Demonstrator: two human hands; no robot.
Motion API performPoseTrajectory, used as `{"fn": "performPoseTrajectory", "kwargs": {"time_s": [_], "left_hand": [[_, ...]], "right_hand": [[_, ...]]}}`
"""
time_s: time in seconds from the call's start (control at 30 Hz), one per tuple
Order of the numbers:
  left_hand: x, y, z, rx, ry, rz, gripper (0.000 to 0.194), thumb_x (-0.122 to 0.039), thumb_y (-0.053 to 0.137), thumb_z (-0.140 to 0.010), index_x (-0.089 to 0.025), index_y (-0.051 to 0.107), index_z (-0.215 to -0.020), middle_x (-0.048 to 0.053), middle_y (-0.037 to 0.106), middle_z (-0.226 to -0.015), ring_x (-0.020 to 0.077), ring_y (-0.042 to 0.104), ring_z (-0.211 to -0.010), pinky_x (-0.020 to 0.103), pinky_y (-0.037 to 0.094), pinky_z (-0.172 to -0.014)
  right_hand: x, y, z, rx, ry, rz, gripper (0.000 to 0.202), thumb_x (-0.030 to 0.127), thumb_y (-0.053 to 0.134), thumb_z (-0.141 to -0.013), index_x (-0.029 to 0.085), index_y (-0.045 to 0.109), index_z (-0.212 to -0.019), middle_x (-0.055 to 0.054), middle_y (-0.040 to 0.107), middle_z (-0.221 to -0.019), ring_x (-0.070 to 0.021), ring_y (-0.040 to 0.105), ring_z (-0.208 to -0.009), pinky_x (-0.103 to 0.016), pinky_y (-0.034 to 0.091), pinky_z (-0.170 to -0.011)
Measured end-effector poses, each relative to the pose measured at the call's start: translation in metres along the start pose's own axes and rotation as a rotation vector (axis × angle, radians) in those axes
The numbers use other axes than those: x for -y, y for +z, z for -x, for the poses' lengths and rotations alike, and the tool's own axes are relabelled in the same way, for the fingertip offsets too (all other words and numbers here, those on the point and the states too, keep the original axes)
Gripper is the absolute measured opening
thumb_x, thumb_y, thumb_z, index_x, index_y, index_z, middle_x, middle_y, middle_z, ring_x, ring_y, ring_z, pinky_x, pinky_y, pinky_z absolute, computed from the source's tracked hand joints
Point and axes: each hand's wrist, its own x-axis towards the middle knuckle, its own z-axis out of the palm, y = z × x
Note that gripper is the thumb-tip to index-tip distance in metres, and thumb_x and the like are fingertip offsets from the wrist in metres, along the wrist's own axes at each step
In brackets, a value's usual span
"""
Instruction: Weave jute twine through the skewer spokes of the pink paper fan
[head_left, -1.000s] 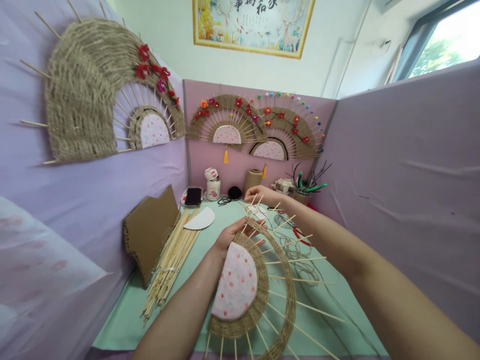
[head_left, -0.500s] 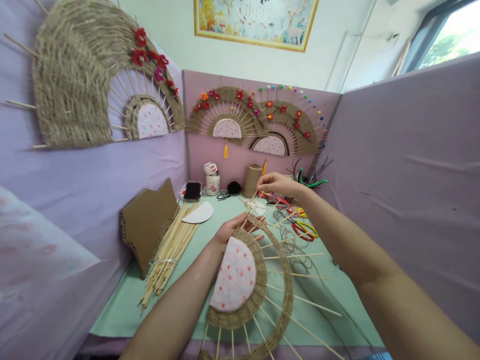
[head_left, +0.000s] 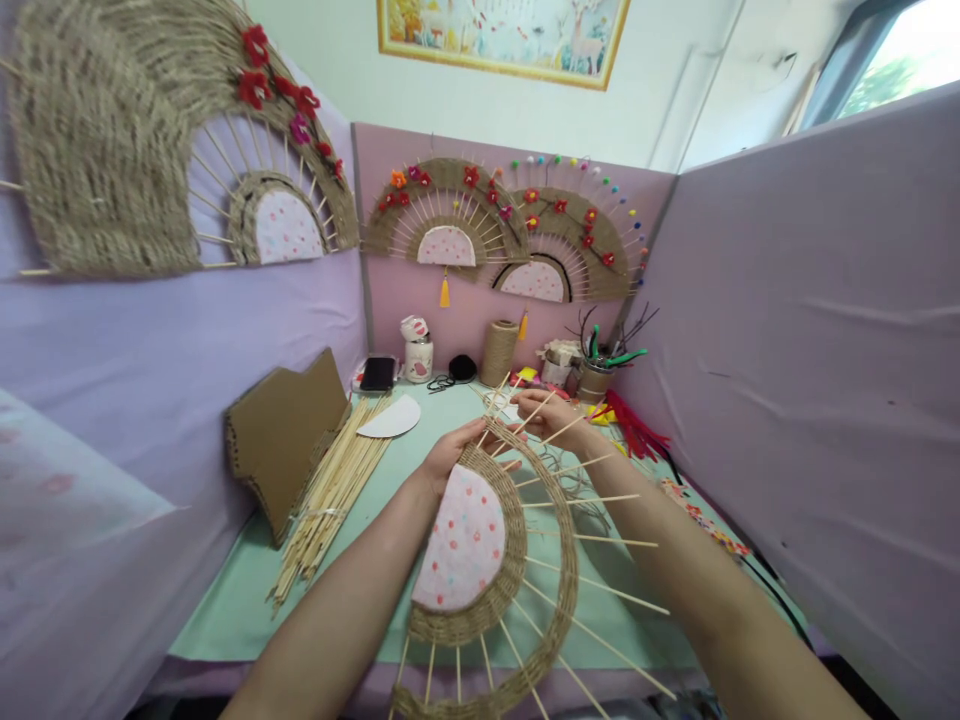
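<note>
A half-round woven fan [head_left: 517, 570] stands tilted before me, with bamboo sticks fanning out from a pale, red-dotted paper centre [head_left: 465, 540]. Twine is woven in an inner band and a narrower outer ring. My left hand [head_left: 454, 450] grips the fan by its upper end, fingers partly behind the weave. Beyond the upper sticks, my right hand [head_left: 551, 415] is pinched close to the outer ring; the twine strand at its fingertips is too fine to follow. Loose twine [head_left: 581, 490] lies in loops below that hand.
A bundle of bamboo sticks [head_left: 330, 500], a white half-circle card [head_left: 391, 417] and brown cardboard [head_left: 281, 430] lie left. At the back stand a twine spool [head_left: 499, 352] and a tool pot [head_left: 595, 380]. Red fuzzy strips [head_left: 636, 430] lie right. Finished fans [head_left: 442, 205] hang on the partition.
My right hand has come down from above the fan's upper end to behind its upper sticks. The view has shifted slightly; my left hand keeps its hold on the fan.
</note>
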Motion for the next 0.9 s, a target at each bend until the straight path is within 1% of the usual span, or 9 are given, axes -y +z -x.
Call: {"fn": "performPoseTrajectory", "kwargs": {"time_s": [0.07, 0.13, 0.2, 0.3, 0.4, 0.57, 0.67, 0.77, 0.9], "left_hand": [[0.000, 0.000, -0.001, -0.032, 0.006, -0.032, 0.019, -0.020, 0.050, -0.085, -0.014, 0.061, -0.098, 0.013, 0.066, -0.105, 0.0264, 0.059, -0.105, 0.043, 0.042, -0.091], [0.001, 0.000, -0.002, -0.084, 0.008, -0.093, 0.016, -0.021, 0.053, -0.083, -0.014, 0.061, -0.096, 0.012, 0.068, -0.098, 0.0250, 0.063, -0.096, 0.039, 0.046, -0.084], [0.000, 0.000, -0.003, -0.128, 0.009, -0.159, 0.014, -0.022, 0.056, -0.081, -0.016, 0.060, -0.093, 0.010, 0.068, -0.094, 0.0240, 0.066, -0.088, 0.035, 0.049, -0.076], [-0.001, 0.001, -0.004, -0.178, 0.046, -0.193, 0.014, -0.021, 0.059, -0.079, -0.017, 0.060, -0.092, 0.007, 0.067, -0.092, 0.0213, 0.066, -0.083, 0.030, 0.051, -0.068], [-0.002, 0.002, -0.004, -0.250, 0.069, -0.171, 0.014, -0.023, 0.059, -0.079, -0.018, 0.061, -0.091, 0.005, 0.066, -0.087, 0.0182, 0.066, -0.078, 0.029, 0.051, -0.067], [0.001, 0.002, -0.005, -0.320, 0.129, -0.229, 0.008, -0.021, 0.063, -0.076, -0.016, 0.059, -0.082, 0.005, 0.066, -0.079, 0.0202, 0.065, -0.076, 0.035, 0.052, -0.067], [0.004, 0.000, -0.008, -0.343, 0.170, -0.297, 0.010, -0.020, 0.064, -0.075, -0.014, 0.056, -0.073, 0.005, 0.066, -0.075, 0.0190, 0.065, -0.073, 0.035, 0.052, -0.069], [0.005, -0.003, -0.011, -0.376, 0.187, -0.366, 0.011, -0.020, 0.065, -0.074, -0.013, 0.057, -0.073, 0.005, 0.066, -0.072, 0.0156, 0.065, -0.067, 0.029, 0.052, -0.067], [0.001, -0.006, -0.011, -0.424, 0.176, -0.428, 0.013, -0.021, 0.064, -0.075, -0.013, 0.061, -0.084, 0.004, 0.065, -0.068, 0.0104, 0.061, -0.058, 0.019, 0.047, -0.054]], "right_hand": [[-0.007, 0.006, 0.010, -0.015, -0.003, 0.067, 0.034, 0.043, 0.071, -0.062, 0.017, 0.064, -0.082, 0.005, 0.046, -0.053, -0.0054, 0.033, -0.043, -0.021, 0.023, -0.043], [-0.012, 0.009, 0.019, 0.008, 0.017, 0.153, 0.033, 0.042, 0.072, -0.062, 0.017, 0.066, -0.083, 0.002, 0.054, -0.058, -0.0073, 0.041, -0.047, -0.022, 0.028, -0.045], [-0.016, 0.009, 0.026, -0.013, 0.020, 0.202, 0.031, 0.041, 0.070, -0.064, 0.017, 0.067, -0.083, 0.001, 0.058, -0.062, -0.0082, 0.044, -0.049, -0.022, 0.030, -0.046], [-0.020, 0.007, 0.032, -0.108, -0.004, 0.206, 0.030, 0.041, 0.067, -0.066, 0.018, 0.067, -0.084, 0.001, 0.057, -0.062, -0.0063, 0.039, -0.045, -0.021, 0.026, -0.044], [-0.026, 0.009, 0.034, -0.135, -0.008, 0.185, 0.028, 0.041, 0.068, -0.065, 0.018, 0.067, -0.081, 0.002, 0.054, -0.058, -0.0050, 0.033, -0.043, -0.021, 0.022, -0.043], [-0.040, 0.013, 0.037, -0.150, -0.032, 0.102, 0.027, 0.041, 0.069, -0.064, 0.019, 0.066, -0.078, 0.002, 0.052, -0.056, -0.0079, 0.038, -0.046, -0.022, 0.025, -0.043], [-0.046, 0.010, 0.039, -0.170, -0.018, 0.055, 0.029, 0.044, 0.068, -0.064, 0.019, 0.066, -0.079, 0.001, 0.053, -0.056, -0.0095, 0.041, -0.047, -0.023, 0.027, -0.043], [-0.049, 0.006, 0.040, -0.176, 0.017, 0.017, 0.030, 0.044, 0.069, -0.062, 0.019, 0.066, -0.079, 0.001, 0.052, -0.054, -0.0095, 0.041, -0.045, -0.023, 0.028, -0.043], [-0.049, 0.005, 0.042, -0.196, 0.034, -0.058, 0.027, 0.039, 0.072, -0.060, 0.018, 0.066, -0.075, 0.004, 0.048, -0.049, -0.0071, 0.036, -0.043, -0.022, 0.025, -0.043]]}}
